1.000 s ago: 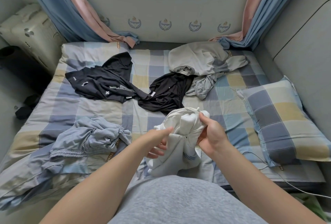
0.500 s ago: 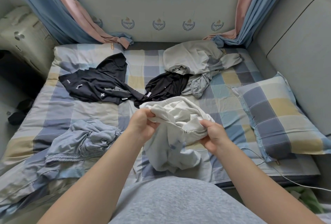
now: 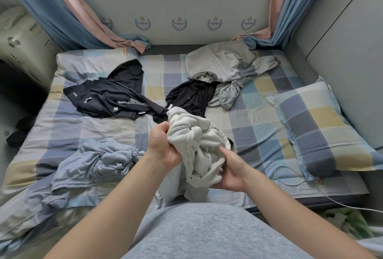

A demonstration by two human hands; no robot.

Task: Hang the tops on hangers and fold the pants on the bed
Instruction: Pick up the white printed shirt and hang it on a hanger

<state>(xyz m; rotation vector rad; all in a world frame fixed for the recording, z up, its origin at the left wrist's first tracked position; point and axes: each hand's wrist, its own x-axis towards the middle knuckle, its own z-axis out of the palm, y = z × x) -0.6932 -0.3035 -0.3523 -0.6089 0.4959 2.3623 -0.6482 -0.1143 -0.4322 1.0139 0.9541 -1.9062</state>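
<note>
A bunched white garment [image 3: 194, 147] hangs above the near edge of the checked bed [image 3: 259, 122]. My left hand [image 3: 163, 147] grips its upper left folds. My right hand [image 3: 230, 170] holds its lower right part from underneath, fingers curled into the cloth. On the bed lie a black top [image 3: 107, 95] at the left, a second black garment [image 3: 190, 95] in the middle, a light grey garment [image 3: 226, 62] at the back, a small blue-grey piece [image 3: 226, 95] beside it, and crumpled blue-grey pants [image 3: 95, 163] at the near left. No hanger is in view.
A checked pillow [image 3: 319, 128] lies on the bed's right side, with a white cable [image 3: 294, 174] trailing by it. Blue and pink curtains [image 3: 78, 16] hang at both back corners. A padded grey wall [image 3: 342, 37] runs along the right.
Both hands have regathered the white garment into a tighter bunch. My left hand moved up onto its upper folds, and my right hand shifted under its lower part.
</note>
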